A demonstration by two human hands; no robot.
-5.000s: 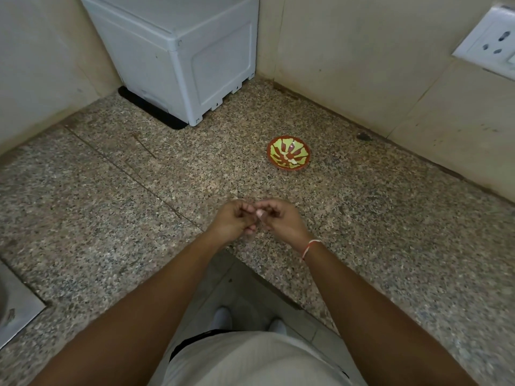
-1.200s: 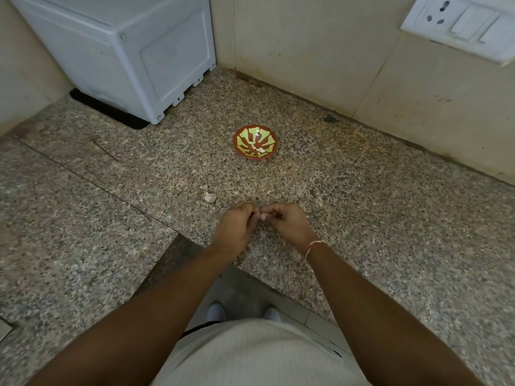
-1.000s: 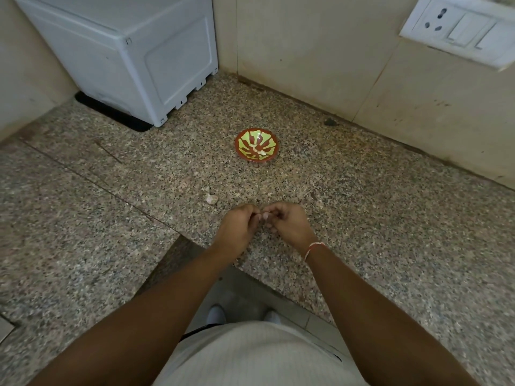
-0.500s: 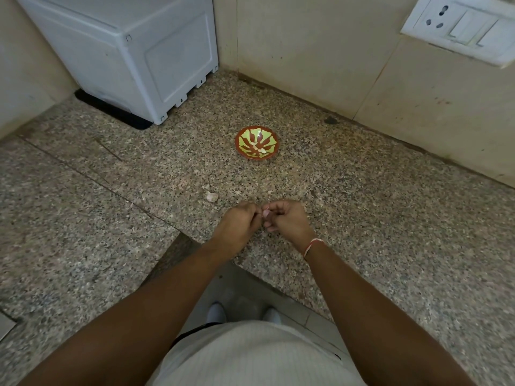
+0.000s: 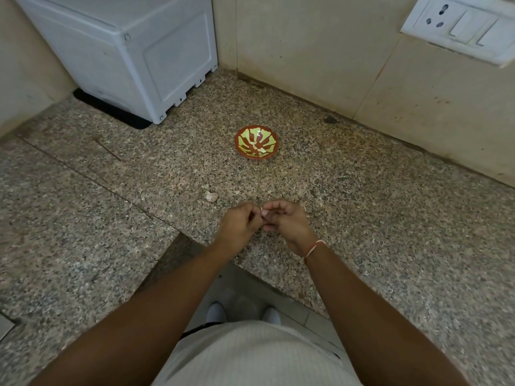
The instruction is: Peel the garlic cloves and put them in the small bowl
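A garlic clove [image 5: 262, 215] shows only as a small pale sliver at the centre of the frame, pinched between the fingertips of both hands. It is probably very light and firm under a thin, papery skin that tears easily. A bare clove can turn slick, so it looks best held across its thick middle by one hand while the other's nails lift the skin from an end. How much skin is left cannot be told; the clove is mostly hidden by the fingers.

The left hand [image 5: 241, 225] has its fingers curled in, thumb and forefinger closed on the clove's left side. The right hand [image 5: 287, 221] meets it from the right, fingers also curled tight, tips touching the same sliver. The clove sits exactly at the meeting of the two grips, raised a little above the granite counter [image 5: 390, 218].

Just up and left of the hands, a pale scrap [image 5: 211, 195] lies on the counter; whether it is a clove or loose skin is unclear. Further up, slightly right of centre, stands the small bowl [image 5: 256, 142], red-rimmed with a green pattern, with a few pale pieces inside that seem to be peeled garlic. It is well apart from the hands.

A white appliance [image 5: 125, 51] fills the upper left, and a switch plate [image 5: 462, 26] sits on the wall at upper right.
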